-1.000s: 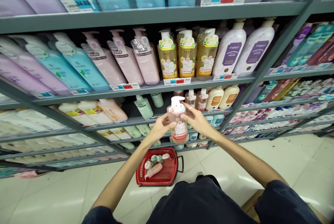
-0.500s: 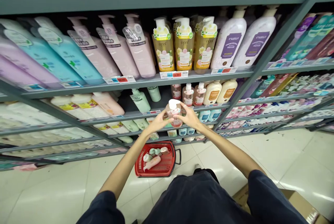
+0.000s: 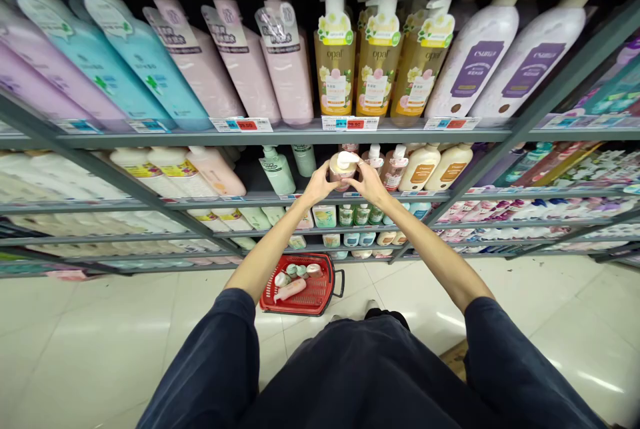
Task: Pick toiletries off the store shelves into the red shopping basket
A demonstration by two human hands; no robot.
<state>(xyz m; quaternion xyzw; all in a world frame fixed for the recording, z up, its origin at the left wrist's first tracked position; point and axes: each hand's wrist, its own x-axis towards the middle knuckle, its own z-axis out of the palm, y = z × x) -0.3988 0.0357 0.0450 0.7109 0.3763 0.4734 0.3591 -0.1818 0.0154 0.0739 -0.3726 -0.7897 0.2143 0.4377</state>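
Between my two hands is a pinkish pump bottle (image 3: 343,169) with a white pump head, seen from above. My left hand (image 3: 320,184) grips its left side and my right hand (image 3: 367,181) its right side, thumbs toward me. The bottle is at the front of the second shelf, and I cannot tell whether its base touches the shelf. Just right of it stand similar pink pump bottles (image 3: 395,168), then cream bottles with orange labels (image 3: 421,168). To the left is a pale green bottle (image 3: 278,172) on the same shelf.
A red shopping basket (image 3: 327,282) with several bottles in it sits on the tiled floor below the shelves. The shelf above holds yellow pump bottles (image 3: 336,59), pink pump bottles (image 3: 287,59) and white-purple bottles (image 3: 475,49). A brown cardboard box (image 3: 455,359) is partly hidden by my right side.
Both hands have moved forward and up, carrying the pump bottle from in front of the shelves to the second shelf. The view has shifted, and the top price tags are out of sight.
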